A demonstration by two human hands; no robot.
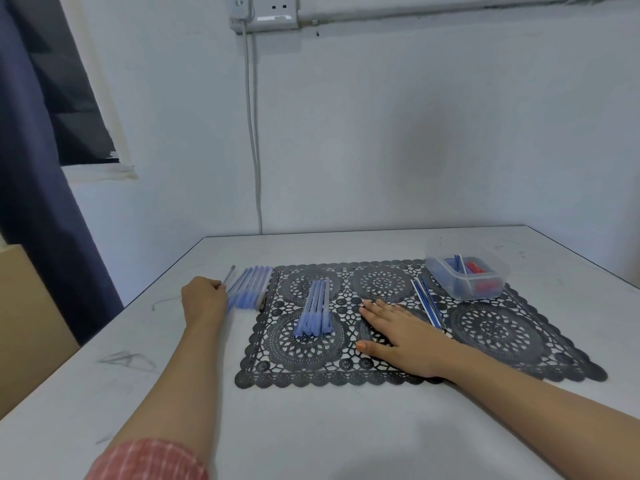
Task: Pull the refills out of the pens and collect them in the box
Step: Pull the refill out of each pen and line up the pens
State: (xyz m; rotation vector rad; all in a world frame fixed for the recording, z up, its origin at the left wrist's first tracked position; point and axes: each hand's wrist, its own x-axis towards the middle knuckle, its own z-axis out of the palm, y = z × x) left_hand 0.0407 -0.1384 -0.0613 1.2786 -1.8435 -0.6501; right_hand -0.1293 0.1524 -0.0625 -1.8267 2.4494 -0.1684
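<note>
Fingers of the left hand (pixel 204 299) were curled against the near-left edge of a loose pile of pens (pixel 247 287) lying on the bare worktop (pixel 311 427). One slim barrel (pixel 229 274) stuck out just beyond the fingertips, but blur hid whether it was pinched or only touched; cannot tell. The right hand (pixel 398 330) lay palm down on the black lace mat (pixel 495 330), fingers straight and close together, holding nothing. A neat bundle of pens (pixel 315 306) lay on the mat between the two hands, just left of the right fingertips. Several refills (pixel 427 303) lay on the mat just right of the right fingers, not yet in the box (pixel 467 277). The box stood beyond them, further right and away, with a few refills and some red pieces inside. Judged risks: the left pile was unbundled, so a tug at one pen could roll its neighbours toward the worktop's left edge. The thin refills could snag in the mat's open lacework when picked up, or roll off under the fingers. The light box might slide if refills were dropped against its wall. Writing: none legible on the pens, the box or the wall socket (pixel 265 12); no brand made out.
</note>
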